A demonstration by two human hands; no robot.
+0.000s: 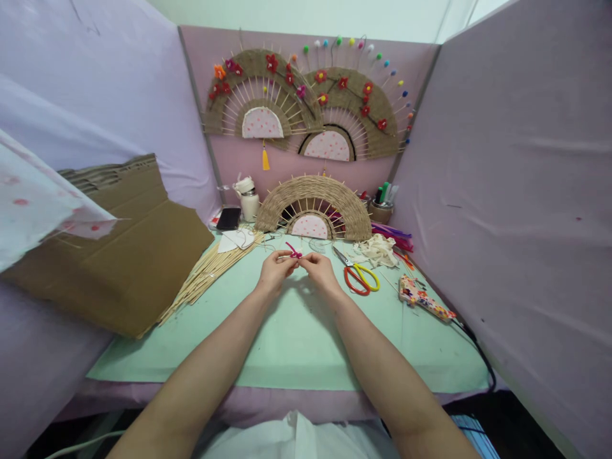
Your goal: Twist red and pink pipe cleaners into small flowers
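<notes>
My left hand (274, 269) and my right hand (319, 268) meet above the green mat (291, 331), fingertips pinched together. Between them they hold a small pink pipe cleaner (293, 251) bent into loops. A woven straw fan (313, 205) with a pink dotted centre stands just behind the hands. Scissors (357, 274) with red and yellow handles lie to the right of my right hand.
A bundle of thin wooden sticks (210, 271) lies at left beside a cardboard sheet (129, 261). A patterned glue gun (423, 298) with a black cord lies at right. Two flowered fans (306, 102) hang on the back wall. A phone (228, 218), a jar (248, 199) and a pen cup (381, 207) stand at the back.
</notes>
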